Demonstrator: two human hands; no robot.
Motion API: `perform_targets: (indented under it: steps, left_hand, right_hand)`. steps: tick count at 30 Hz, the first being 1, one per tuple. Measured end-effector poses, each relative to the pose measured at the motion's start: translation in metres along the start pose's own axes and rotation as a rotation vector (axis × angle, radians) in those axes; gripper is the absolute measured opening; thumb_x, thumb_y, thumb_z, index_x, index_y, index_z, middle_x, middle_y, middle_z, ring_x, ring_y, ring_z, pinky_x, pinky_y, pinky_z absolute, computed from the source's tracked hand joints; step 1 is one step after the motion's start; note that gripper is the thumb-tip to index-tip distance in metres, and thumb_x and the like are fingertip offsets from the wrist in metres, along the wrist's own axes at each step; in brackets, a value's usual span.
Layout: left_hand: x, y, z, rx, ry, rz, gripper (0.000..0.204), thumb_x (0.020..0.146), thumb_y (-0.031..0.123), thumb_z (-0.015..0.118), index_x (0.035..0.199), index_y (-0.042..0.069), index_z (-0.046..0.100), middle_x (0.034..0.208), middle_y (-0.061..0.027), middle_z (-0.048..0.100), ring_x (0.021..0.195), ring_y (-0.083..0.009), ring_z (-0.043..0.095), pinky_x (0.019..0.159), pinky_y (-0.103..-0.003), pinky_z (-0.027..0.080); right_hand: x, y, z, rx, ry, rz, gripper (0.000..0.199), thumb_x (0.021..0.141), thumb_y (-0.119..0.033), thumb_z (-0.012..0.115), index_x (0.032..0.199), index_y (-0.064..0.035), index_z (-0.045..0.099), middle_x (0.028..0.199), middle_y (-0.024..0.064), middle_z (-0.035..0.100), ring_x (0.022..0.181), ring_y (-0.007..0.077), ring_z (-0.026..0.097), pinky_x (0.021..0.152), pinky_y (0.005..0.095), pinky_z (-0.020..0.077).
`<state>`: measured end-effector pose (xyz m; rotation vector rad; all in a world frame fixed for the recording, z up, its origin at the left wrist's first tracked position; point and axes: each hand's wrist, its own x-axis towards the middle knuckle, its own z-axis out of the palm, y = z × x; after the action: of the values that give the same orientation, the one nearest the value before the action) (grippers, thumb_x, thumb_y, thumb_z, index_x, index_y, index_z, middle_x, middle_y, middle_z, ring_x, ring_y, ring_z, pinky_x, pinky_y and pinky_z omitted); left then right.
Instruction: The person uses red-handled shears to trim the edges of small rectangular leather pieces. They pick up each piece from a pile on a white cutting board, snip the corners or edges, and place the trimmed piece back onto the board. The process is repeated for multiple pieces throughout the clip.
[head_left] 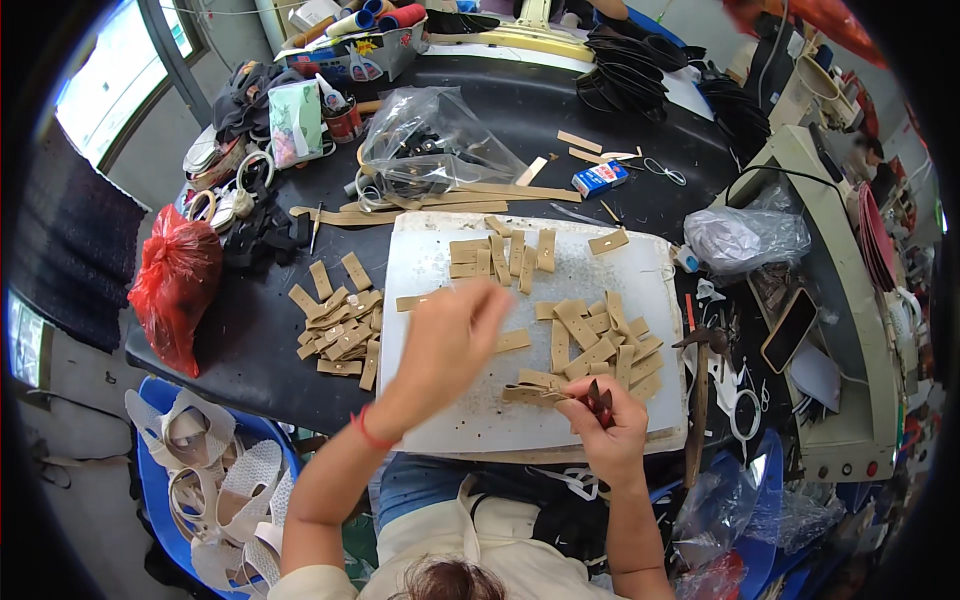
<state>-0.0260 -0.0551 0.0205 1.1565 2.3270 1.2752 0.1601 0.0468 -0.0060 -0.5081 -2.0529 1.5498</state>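
My left hand (450,340), with a red band at the wrist, is over the left part of a white board (470,430). Motion smears its fingers, so whether they hold anything does not show. Low on the board, my right hand (618,432) is closed around a small dark-and-red hand tool (599,401), whose kind is partly hidden. Tan strap pieces (527,392) lie right by its fingertips. Beyond that hand spreads a loose heap of short tan strips (590,345), some with small shiny spots. More strips (500,258) are grouped near the board's far edge.
Left of the board is a pile of tan strips (345,330). A hammer (700,390) and a phone (789,330) lie to the right. Clear plastic bag (440,150), blue box (599,179) and long tan strips (530,191) lie beyond. A blue tub (150,390) holds pale shoe uppers.
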Motion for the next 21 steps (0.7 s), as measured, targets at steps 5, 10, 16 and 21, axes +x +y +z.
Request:
perform_targets:
  steps: [5,10,16,21]
  left_hand:
    - [0.032,-0.036,0.02,0.515,0.241,0.171,0.018,0.082,0.017,0.062,0.083,0.002,0.052,0.075,-0.0139,0.059,0.062,-0.0292,0.058,0.056,-0.038,0.047]
    - [0.024,-0.031,0.021,0.645,0.169,0.105,0.015,0.083,0.014,0.06,0.086,0.0,0.053,0.077,-0.0142,0.059,0.061,-0.0291,0.058,0.054,-0.039,0.047]
    - [-0.03,0.0,0.006,-0.342,0.025,-0.076,0.017,0.087,0.004,0.055,0.1,-0.006,0.059,0.076,-0.011,0.062,0.068,-0.0164,0.062,0.06,-0.026,0.05]
    - [-0.063,0.014,0.014,-0.85,-0.091,-0.246,0.024,0.09,0.008,0.055,0.11,-0.005,0.059,0.091,-0.0106,0.066,0.078,-0.0122,0.063,0.07,-0.023,0.052]
  right_hand:
    - [-0.007,-0.006,0.011,0.056,0.044,0.072,0.013,0.081,-0.001,0.064,0.094,-0.0019,0.061,0.066,-0.0003,0.055,0.055,0.0037,0.045,0.049,0.0184,0.0362]
    - [-0.006,0.001,0.001,-0.144,0.009,-0.066,0.017,0.08,-0.001,0.066,0.096,-0.0006,0.062,0.071,0.0023,0.062,0.057,0.0046,0.051,0.05,0.0182,0.0399]
    - [-0.009,-0.006,0.001,0.064,-0.059,0.2,0.02,0.076,0.001,0.069,0.096,0.0006,0.064,0.075,0.005,0.064,0.062,0.0038,0.056,0.051,0.0174,0.0414]
    - [0.007,-0.017,0.009,0.027,0.009,-0.11,0.013,0.076,0.004,0.068,0.087,0.0001,0.063,0.083,0.0033,0.059,0.061,0.0038,0.047,0.051,0.0169,0.0361]
